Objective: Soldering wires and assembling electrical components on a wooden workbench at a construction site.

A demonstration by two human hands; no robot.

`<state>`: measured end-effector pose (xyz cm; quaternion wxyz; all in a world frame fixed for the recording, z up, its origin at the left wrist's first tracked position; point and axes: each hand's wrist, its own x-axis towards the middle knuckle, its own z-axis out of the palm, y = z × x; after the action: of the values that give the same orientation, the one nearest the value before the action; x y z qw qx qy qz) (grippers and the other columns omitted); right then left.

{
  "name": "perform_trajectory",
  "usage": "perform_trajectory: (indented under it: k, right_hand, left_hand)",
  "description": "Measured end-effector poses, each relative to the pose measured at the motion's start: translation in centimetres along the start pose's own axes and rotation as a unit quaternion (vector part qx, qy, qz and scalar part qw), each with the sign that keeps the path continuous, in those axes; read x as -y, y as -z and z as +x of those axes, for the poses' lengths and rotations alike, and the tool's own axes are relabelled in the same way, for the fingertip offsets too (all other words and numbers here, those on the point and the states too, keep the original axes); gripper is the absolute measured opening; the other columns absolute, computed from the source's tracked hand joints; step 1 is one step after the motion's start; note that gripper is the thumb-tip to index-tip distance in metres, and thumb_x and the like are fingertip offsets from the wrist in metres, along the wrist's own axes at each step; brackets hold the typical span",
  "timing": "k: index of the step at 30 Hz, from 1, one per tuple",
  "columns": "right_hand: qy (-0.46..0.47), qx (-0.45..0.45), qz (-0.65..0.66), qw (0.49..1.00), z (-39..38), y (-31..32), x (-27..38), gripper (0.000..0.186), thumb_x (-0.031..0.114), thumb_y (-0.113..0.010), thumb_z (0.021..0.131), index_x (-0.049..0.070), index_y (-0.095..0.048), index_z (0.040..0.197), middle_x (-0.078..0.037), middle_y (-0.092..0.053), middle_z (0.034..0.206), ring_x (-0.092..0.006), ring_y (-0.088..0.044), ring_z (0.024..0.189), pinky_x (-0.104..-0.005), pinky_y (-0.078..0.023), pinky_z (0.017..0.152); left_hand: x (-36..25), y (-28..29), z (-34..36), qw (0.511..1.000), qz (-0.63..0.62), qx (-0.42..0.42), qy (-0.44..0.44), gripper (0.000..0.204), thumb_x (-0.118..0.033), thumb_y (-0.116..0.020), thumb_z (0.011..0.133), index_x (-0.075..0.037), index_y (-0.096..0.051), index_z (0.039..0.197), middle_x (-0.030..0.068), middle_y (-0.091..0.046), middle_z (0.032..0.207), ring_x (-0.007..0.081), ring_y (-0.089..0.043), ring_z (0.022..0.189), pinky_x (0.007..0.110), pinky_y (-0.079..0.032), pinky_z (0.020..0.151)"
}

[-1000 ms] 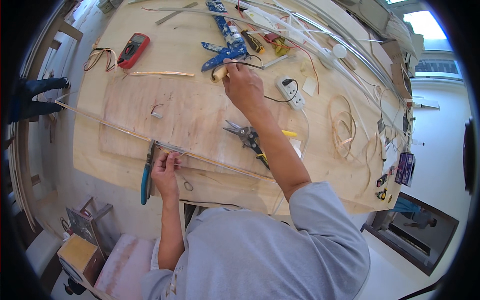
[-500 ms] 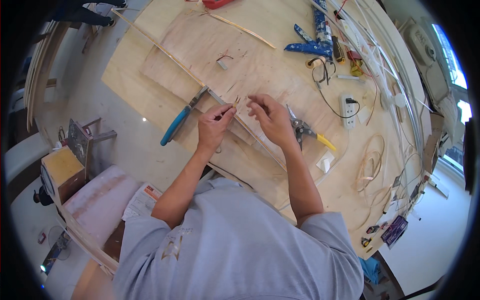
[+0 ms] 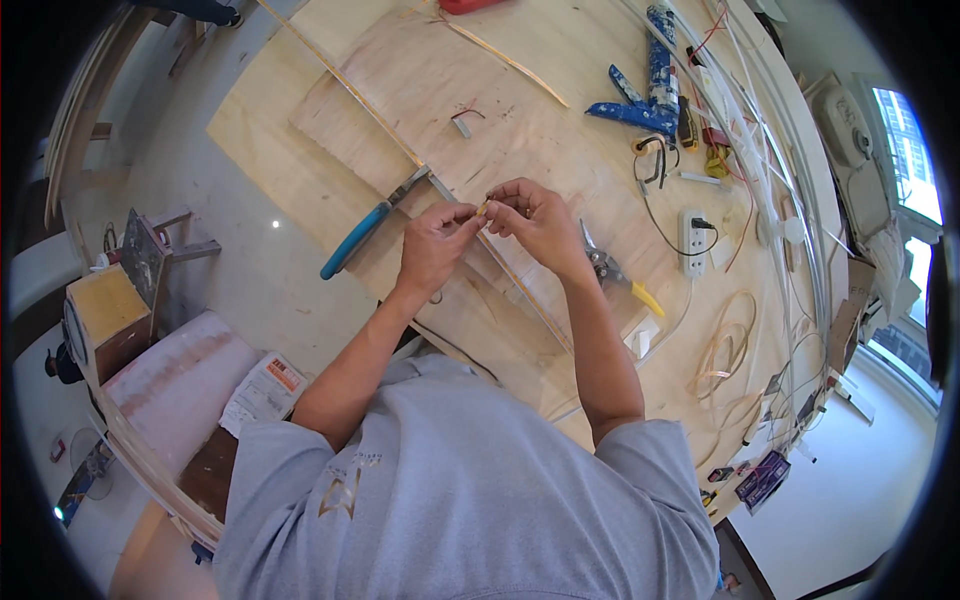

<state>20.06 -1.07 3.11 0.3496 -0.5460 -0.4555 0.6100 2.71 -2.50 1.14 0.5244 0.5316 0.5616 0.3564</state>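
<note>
My left hand [image 3: 432, 245] pinches a small yellowish piece [image 3: 482, 209], apparently with thin wire ends. The fingers of my right hand [image 3: 542, 228] close on the same piece from the other side, and the fingertips nearly meet. Below both hands a long narrow bar with a yellow strip [image 3: 372, 115] runs diagonally across the wooden board [image 3: 350, 125]. Blue-handled pliers [image 3: 355, 240] lie left of my left hand, their jaws at the bar. To the right of my right hand are cutting snips [image 3: 612, 268] with a yellow handle.
At the far right lie a blue caulking gun [image 3: 650, 95], a white power strip [image 3: 694, 243] and long pale profiles [image 3: 770, 150]. A small metal piece with wires [image 3: 461, 127] rests on the board. Coiled strip [image 3: 725, 350] is on the right. A stool [image 3: 150, 255] stands left.
My right hand has moved left and its fingers now close at the small piece in my left hand. The view has shifted slightly.
</note>
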Motion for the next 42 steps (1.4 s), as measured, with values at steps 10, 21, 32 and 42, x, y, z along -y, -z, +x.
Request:
perform_trajectory:
  k: [10,21,32,42]
  right_hand:
    - [0.034,-0.026,0.014,0.999,-0.3,-0.7,-0.6,0.016,0.011,-0.064,0.089,-0.004,-0.064,0.096,-0.007,-0.067,0.082,-0.0116,-0.065,0.073,-0.0242,-0.053,0.066]
    - [0.035,-0.016,0.005,0.999,0.5,0.1,-1.1,0.014,0.011,-0.062,0.089,-0.003,-0.064,0.092,-0.006,-0.067,0.079,-0.0106,-0.064,0.071,-0.0237,-0.050,0.062]
    - [-0.005,-0.019,0.086,0.996,0.7,0.5,-1.0,0.016,0.013,-0.060,0.091,-0.002,-0.064,0.092,-0.005,-0.065,0.077,-0.0099,-0.061,0.069,-0.0238,-0.050,0.063]
    - [0.011,0.075,-0.088,0.993,1.0,2.3,0.7,0.016,0.008,-0.060,0.091,-0.004,-0.065,0.101,-0.006,-0.068,0.086,-0.0097,-0.064,0.079,-0.0238,-0.052,0.072]
  left_hand:
    - [-1.2,-0.5,0.2,0.998,-0.054,-0.015,0.038,0.019,-0.012,-0.068,0.088,0.002,-0.069,0.101,0.0047,-0.069,0.089,0.0079,-0.063,0.083,0.022,-0.051,0.075]
    - [-1.3,-0.2,0.8,0.997,-0.042,0.021,0.054,0.021,-0.014,-0.067,0.089,0.002,-0.069,0.101,0.0043,-0.069,0.088,0.0077,-0.062,0.080,0.022,-0.049,0.073]
    - [-1.4,-0.4,1.2,0.993,-0.079,0.052,0.068,0.020,-0.011,-0.064,0.090,0.003,-0.066,0.104,0.0020,-0.067,0.088,0.0056,-0.059,0.079,0.020,-0.048,0.072]
    - [-1.5,0.0,1.0,0.992,-0.080,0.076,0.068,0.019,-0.010,-0.063,0.089,0.003,-0.066,0.104,0.0014,-0.066,0.089,0.0053,-0.058,0.080,0.021,-0.047,0.073]
